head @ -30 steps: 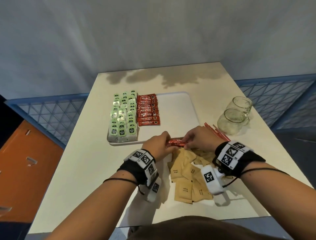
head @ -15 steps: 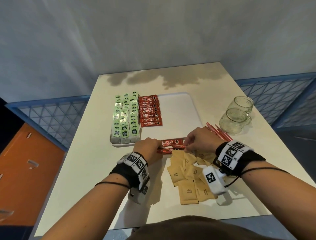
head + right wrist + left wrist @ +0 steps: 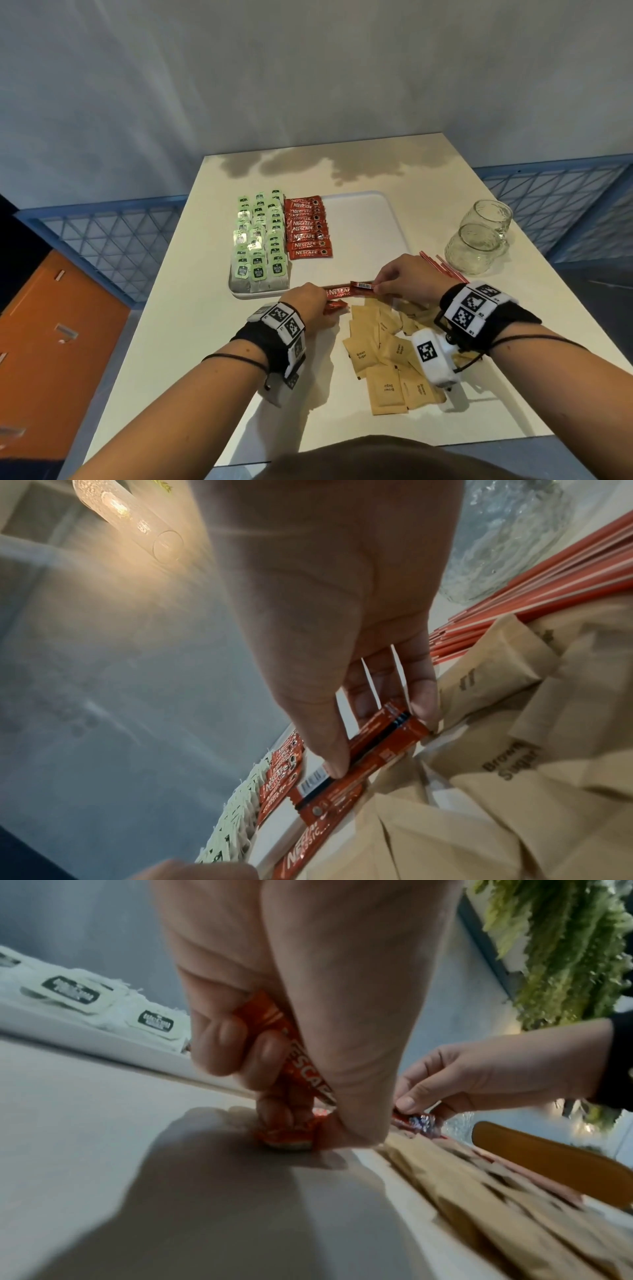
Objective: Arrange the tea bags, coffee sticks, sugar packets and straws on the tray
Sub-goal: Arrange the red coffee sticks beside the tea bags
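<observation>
A white tray (image 3: 370, 219) holds green-labelled tea bags (image 3: 258, 246) on its left and a column of red coffee sticks (image 3: 308, 228) beside them. Just in front of the tray, my left hand (image 3: 310, 303) grips red coffee sticks (image 3: 301, 1074) and my right hand (image 3: 400, 279) pinches the other end of coffee sticks (image 3: 377, 745). Another stick (image 3: 96, 305) is not seen apart; a red stick end (image 3: 337, 304) pokes out under my left hand. Brown sugar packets (image 3: 383, 356) lie loose below my hands. Red straws (image 3: 442, 265) lie right of my right hand.
Two empty glass mugs (image 3: 476, 236) stand at the table's right, behind the straws. The tray's right half (image 3: 363, 240) is bare. The table's front edge (image 3: 376, 452) lies close to my body. Blue mesh railing (image 3: 113, 236) flanks the table.
Both hands have drawn apart along the coffee sticks, the left sliding left and nearer me. The sticks now show their printed faces between my hands.
</observation>
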Demonstrator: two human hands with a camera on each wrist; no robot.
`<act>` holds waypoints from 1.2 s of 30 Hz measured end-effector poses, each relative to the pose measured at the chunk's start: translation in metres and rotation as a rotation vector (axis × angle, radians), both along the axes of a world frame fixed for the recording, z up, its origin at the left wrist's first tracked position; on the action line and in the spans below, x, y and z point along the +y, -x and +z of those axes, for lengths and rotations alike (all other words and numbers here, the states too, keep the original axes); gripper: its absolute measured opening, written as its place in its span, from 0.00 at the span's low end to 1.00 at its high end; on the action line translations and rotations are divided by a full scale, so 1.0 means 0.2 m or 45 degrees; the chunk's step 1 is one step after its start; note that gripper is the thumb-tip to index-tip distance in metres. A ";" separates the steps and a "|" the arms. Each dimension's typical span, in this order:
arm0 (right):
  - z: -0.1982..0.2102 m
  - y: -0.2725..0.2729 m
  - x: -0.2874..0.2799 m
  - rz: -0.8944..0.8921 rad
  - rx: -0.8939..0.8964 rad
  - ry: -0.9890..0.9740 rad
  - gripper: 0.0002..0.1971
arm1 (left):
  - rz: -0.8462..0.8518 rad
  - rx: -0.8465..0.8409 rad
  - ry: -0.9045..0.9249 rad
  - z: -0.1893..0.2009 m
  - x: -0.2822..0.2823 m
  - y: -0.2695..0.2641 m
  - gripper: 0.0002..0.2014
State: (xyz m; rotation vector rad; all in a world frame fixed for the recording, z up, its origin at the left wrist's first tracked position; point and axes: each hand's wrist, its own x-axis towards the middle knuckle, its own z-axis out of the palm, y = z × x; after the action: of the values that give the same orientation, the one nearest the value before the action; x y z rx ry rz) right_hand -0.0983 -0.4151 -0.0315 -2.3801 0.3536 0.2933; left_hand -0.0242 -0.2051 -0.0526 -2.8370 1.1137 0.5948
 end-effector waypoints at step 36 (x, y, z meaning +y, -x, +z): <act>-0.01 -0.12 0.19 0.117 0.053 0.184 0.06 | 1.002 1.029 1.420 0.08 0.20 -0.13 0.05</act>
State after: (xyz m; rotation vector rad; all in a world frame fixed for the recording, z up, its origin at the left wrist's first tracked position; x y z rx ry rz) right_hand -0.0749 -0.3766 -0.0328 -2.5400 0.2935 0.3715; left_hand 0.0008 -0.1659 -0.0360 -4.1890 0.1836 1.7344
